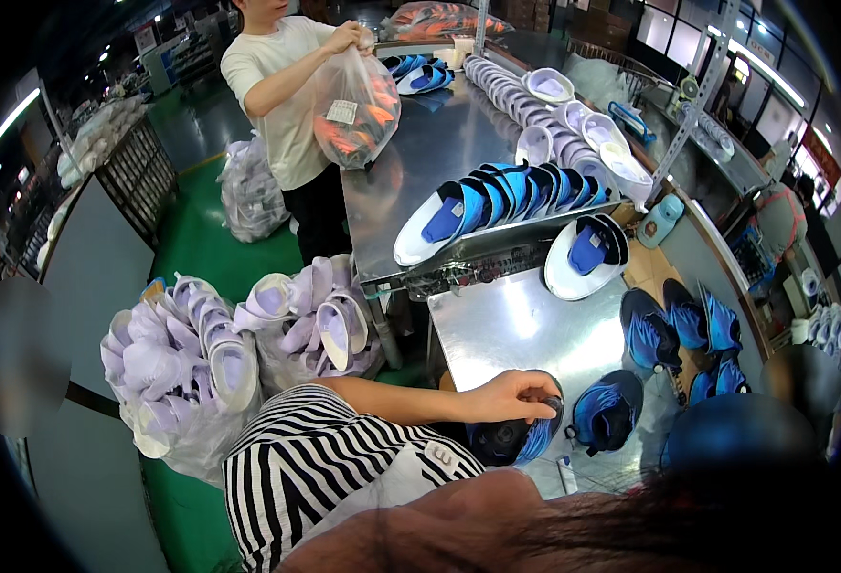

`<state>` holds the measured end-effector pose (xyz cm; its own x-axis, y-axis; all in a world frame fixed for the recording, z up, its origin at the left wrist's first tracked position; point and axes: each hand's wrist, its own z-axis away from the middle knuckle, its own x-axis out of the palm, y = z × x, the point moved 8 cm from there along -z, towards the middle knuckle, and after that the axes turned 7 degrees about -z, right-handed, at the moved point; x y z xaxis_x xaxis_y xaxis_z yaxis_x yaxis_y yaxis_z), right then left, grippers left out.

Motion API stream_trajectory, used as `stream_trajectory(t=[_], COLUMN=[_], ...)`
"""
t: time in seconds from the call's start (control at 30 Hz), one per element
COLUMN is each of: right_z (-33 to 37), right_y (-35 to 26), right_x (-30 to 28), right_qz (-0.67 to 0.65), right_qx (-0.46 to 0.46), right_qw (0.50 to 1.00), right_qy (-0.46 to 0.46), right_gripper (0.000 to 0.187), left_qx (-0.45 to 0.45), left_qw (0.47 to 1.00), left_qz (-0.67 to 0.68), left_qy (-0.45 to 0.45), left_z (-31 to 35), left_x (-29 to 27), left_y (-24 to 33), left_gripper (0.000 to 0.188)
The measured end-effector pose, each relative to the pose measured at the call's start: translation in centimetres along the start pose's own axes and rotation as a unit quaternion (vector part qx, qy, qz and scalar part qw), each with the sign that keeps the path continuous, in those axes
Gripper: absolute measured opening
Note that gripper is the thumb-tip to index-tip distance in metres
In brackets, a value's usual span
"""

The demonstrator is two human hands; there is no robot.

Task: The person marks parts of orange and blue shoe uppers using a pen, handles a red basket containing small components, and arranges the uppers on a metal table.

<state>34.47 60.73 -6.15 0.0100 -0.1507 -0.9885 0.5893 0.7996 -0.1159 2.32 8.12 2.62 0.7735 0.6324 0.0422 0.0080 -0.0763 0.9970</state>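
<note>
My left hand [511, 397] reaches across the lower middle of the view, fingers curled and closed on the edge of a blue and black shoe upper [499, 441]. The hand covers part of that upper, which lies at the metal bench's [482, 320] near side. Just right of it, a second blue and black shoe upper [606, 411] lies on the bench. My right hand does not show. A white-rimmed upper with a blue tongue [573, 272] sits at the bench's far right corner.
Beyond, a metal table [382, 205] carries a row of blue uppers [511, 196] and stacked lavender uppers [497, 91]. Bags of lavender uppers [177, 368] stand at left. A co-worker [287, 86] holds a clear bag [358, 110]. More dark-blue uppers [649, 329] and a bottle [661, 222] are at right.
</note>
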Motion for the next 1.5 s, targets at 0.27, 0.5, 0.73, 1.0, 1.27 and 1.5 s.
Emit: stream_trajectory(t=[0.27, 0.5, 0.73, 1.0, 1.27, 1.5], right_z=[2.5, 2.0, 2.2, 2.3, 3.1, 2.4], right_y=[-6.3, -40.9, -50.2, -51.8, -51.6, -50.3], right_x=[-7.7, -8.3, -8.8, -8.7, -9.9, -9.9], right_qz=[-0.662, -0.571, -0.358, -0.220, -0.116, -0.109], right_qx=[0.057, -0.192, -0.383, -0.416, -0.431, -0.449], right_qw=[0.730, 0.778, 0.835, 0.871, 0.894, 0.887], right_qy=[0.160, -0.180, -0.168, -0.142, -0.034, 0.014], right_gripper=[0.051, 0.052, 0.050, 0.050, 0.042, 0.037], left_qx=[-0.009, 0.069, 0.112, 0.190, 0.195, 0.183], left_qw=[0.998, 0.972, 0.939, 0.880, 0.848, 0.870], left_qz=[0.026, -0.159, -0.269, -0.385, -0.454, -0.418], left_qy=[0.048, 0.155, 0.183, 0.204, 0.192, 0.188], left_z=[-1.4, 0.8, -0.3, 0.1, 0.3, 0.2], left_x=[-1.9, -4.7, -4.4, -3.9, -3.3, -3.8], left_y=[-0.5, 1.8, 3.8, 5.3, 5.0, 4.0], left_gripper=[0.025, 0.021, 0.023, 0.023, 0.028, 0.024])
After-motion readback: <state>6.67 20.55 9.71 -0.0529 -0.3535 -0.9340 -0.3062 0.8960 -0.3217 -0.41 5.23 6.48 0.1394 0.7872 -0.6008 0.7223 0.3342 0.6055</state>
